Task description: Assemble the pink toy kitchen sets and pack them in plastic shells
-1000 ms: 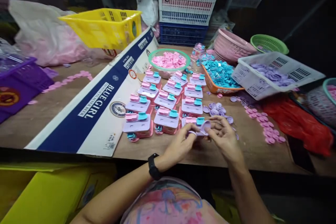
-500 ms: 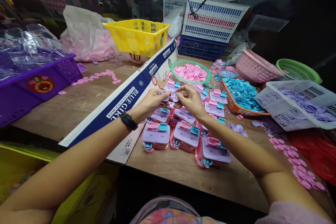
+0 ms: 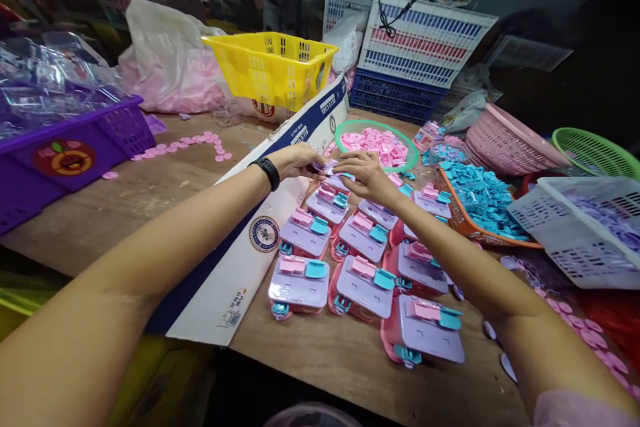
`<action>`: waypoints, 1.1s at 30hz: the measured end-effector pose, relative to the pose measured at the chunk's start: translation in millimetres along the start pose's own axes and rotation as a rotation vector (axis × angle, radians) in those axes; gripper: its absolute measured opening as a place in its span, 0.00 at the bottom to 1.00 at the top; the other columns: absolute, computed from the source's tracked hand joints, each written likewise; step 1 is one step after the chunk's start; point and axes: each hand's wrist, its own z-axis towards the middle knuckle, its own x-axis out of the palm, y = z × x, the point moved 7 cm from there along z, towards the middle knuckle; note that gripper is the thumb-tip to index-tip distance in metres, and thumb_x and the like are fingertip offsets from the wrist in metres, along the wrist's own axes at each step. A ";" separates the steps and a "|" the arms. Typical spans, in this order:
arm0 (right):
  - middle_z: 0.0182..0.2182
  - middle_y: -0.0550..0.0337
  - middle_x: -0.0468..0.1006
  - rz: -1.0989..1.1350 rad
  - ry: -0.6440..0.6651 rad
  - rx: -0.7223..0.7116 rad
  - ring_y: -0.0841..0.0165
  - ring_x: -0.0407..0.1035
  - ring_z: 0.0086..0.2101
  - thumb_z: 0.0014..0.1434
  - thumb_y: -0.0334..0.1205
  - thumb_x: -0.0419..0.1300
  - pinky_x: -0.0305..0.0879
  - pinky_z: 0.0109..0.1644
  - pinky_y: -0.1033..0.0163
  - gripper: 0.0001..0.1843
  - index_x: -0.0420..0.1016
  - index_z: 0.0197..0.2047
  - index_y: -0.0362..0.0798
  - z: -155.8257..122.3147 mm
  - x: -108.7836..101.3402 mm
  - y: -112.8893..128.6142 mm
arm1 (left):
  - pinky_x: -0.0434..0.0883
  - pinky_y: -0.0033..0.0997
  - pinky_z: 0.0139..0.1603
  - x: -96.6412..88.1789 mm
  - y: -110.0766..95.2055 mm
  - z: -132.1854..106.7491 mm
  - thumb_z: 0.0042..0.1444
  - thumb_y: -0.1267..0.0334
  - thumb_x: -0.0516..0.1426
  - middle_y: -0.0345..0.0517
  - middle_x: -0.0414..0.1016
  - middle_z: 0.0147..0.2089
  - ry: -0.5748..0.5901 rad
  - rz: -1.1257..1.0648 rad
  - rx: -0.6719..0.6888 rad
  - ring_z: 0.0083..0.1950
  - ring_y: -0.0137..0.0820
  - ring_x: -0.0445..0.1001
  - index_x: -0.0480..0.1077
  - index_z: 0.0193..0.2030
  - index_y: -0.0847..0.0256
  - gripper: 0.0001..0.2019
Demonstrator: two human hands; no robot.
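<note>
The brown wooden bench carries a flattened blue-and-white cardboard box. Beside the box lie rows of lilac-lidded pink plastic cases with teal clips. Over the far end of the rows, just short of the green-rimmed bowl of pink pieces, the left hand and right hand meet. The small lilac plastic piece sits between them. The left fingers appear pinched on its edge. The right fingers curl with their tips against it, though I cannot tell whether they grip.
</note>
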 end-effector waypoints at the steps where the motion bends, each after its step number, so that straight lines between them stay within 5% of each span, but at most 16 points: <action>1: 0.50 0.55 0.84 -0.012 0.043 -0.018 0.55 0.71 0.58 0.67 0.40 0.58 0.53 0.64 0.43 0.11 0.82 0.45 0.52 1.0 4.4 -4.5 | 0.82 0.35 0.40 -0.4 0.7 3.9 0.47 0.78 0.67 0.51 0.77 0.27 0.008 0.014 -0.009 0.30 0.32 0.78 0.73 0.28 0.70 0.07; 5: 0.45 0.54 0.86 -0.067 0.120 0.010 0.59 0.76 0.48 0.69 0.41 0.58 0.55 0.58 0.50 0.12 0.83 0.45 0.50 8.4 25.6 -24.9 | 0.81 0.35 0.44 -4.4 8.5 16.7 0.49 0.76 0.67 0.49 0.77 0.28 -0.025 0.066 0.004 0.33 0.32 0.79 0.73 0.31 0.69 0.07; 9: 0.38 0.54 0.86 -0.210 0.244 0.207 0.60 0.76 0.39 0.65 0.36 0.59 0.59 0.46 0.57 0.11 0.85 0.40 0.49 16.2 54.2 -48.6 | 0.80 0.35 0.41 -17.4 20.6 23.0 0.55 0.73 0.64 0.46 0.73 0.25 -0.131 0.209 0.050 0.29 0.30 0.76 0.71 0.33 0.67 0.05; 13: 0.35 0.48 0.85 -0.384 0.373 0.264 0.57 0.74 0.39 0.64 0.32 0.58 0.57 0.44 0.55 0.13 0.84 0.33 0.47 21.2 75.2 -55.4 | 0.78 0.39 0.39 -21.3 24.3 23.3 0.52 0.73 0.63 0.49 0.75 0.26 -0.143 0.477 0.136 0.27 0.33 0.75 0.76 0.37 0.68 0.06; 19: 0.32 0.50 0.82 -0.411 0.369 0.169 0.54 0.67 0.47 0.64 0.34 0.60 0.55 0.48 0.52 0.11 0.86 0.36 0.49 24.2 83.3 -57.0 | 0.72 0.32 0.56 -7.1 12.1 28.7 0.45 0.80 0.58 0.51 0.83 0.41 -0.071 0.902 0.372 0.48 0.38 0.79 0.81 0.47 0.64 0.23; 27: 0.33 0.49 0.82 -0.459 0.388 0.190 0.55 0.68 0.43 0.66 0.36 0.59 0.57 0.43 0.55 0.13 0.86 0.40 0.48 25.6 86.0 -60.0 | 0.71 0.30 0.53 1.3 23.3 35.9 0.54 0.77 0.55 0.52 0.82 0.53 0.020 1.222 0.507 0.54 0.38 0.78 0.79 0.58 0.58 0.26; 33: 0.35 0.49 0.83 -0.389 0.397 0.076 0.54 0.65 0.45 0.68 0.41 0.59 0.55 0.49 0.51 0.13 0.84 0.36 0.48 14.2 80.6 -57.4 | 0.71 0.28 0.54 3.1 24.9 34.1 0.56 0.75 0.56 0.50 0.80 0.58 0.027 1.316 0.538 0.58 0.38 0.77 0.77 0.60 0.55 0.25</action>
